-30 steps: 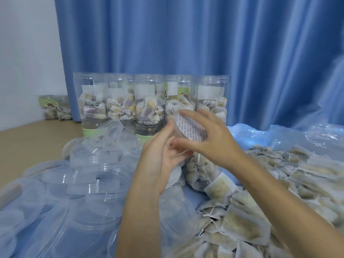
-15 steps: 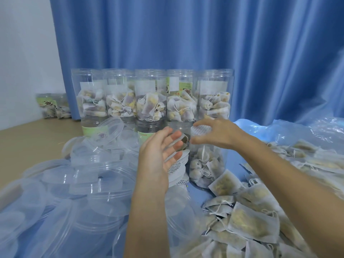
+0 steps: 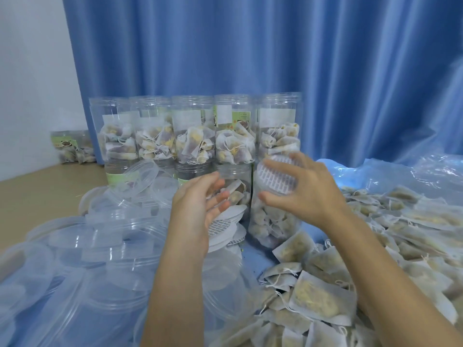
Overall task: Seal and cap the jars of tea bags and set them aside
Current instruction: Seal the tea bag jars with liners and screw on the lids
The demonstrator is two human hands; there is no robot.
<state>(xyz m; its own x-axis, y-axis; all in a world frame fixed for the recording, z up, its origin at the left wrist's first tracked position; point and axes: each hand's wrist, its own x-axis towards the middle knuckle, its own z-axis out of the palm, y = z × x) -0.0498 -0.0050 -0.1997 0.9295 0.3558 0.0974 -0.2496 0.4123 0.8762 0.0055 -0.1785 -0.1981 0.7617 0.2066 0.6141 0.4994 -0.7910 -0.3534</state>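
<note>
1. Right now the open jar of tea bags (image 3: 274,221) stands on the blue plastic sheet (image 3: 253,256), directly below the right hand (image 3: 304,190).
2. On its mouth lies a white seal disc (image 3: 276,176) printed with rows of small marks; the right hand's fingers (image 3: 278,166) are spread over the disc's top edge and the thumb touches its lower edge, so the hand holds the disc at the rim.
3. Just to the left, the left hand (image 3: 198,204) hovers with its fingers (image 3: 220,200) relaxed and loosely spread, grasping nothing.
4. Beneath the left fingers sits a stack of spare seal discs (image 3: 225,227), touching the jar's base.
5. Behind both hands stand stacked rows of filled jars (image 3: 193,141), against a blue curtain (image 3: 250,58).
6. Left of the left hand lies a heap of clear plastic lids (image 3: 100,236).
7. Right of and below the right hand, loose tea bags (image 3: 323,300) are piled.
8. Far left, the tabletop (image 3: 37,194) shows bare brown.
</note>
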